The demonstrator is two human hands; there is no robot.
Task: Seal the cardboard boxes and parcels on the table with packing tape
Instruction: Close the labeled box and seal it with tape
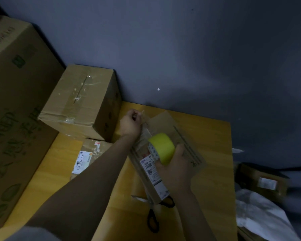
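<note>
Flat cardboard parcel [179, 136] lies mid-table, angled, long axis running from near to far-left. White shipping label [152, 169] on its left strip, printed numbers partly readable. Yellow tape roll [162, 147] is just above the parcel's middle, gripped by the right hand [175, 167], fingers curled round its outer face, thumb side hidden behind the roll. Left hand [130, 122] is at the parcel's far-left end, fingers closed in a pinch on what looks like the free tape end. A clear, shiny tape strip [143, 134] runs from that hand back to the roll along the parcel's left edge; can't tell if it is pressed down. Both forearms are bare and come in from the near-left.

Black-handled scissors [152, 221] lie at the parcel's near end, blades tucked under it, handles toward the near side. Yellow wooden table [212, 171] carries everything.

Left of the left arm is a small parcel [92, 153] with a white label, flat on the table. Behind it, a medium cardboard box [82, 101] with clear tape across its top seam. Far left, a large printed carton [12, 119], touching the medium box.

Dark blue-grey wall [181, 49] behind. Right of the table, lower down, another labelled box [266, 181] and a white plastic bag [257, 211], blurred.
</note>
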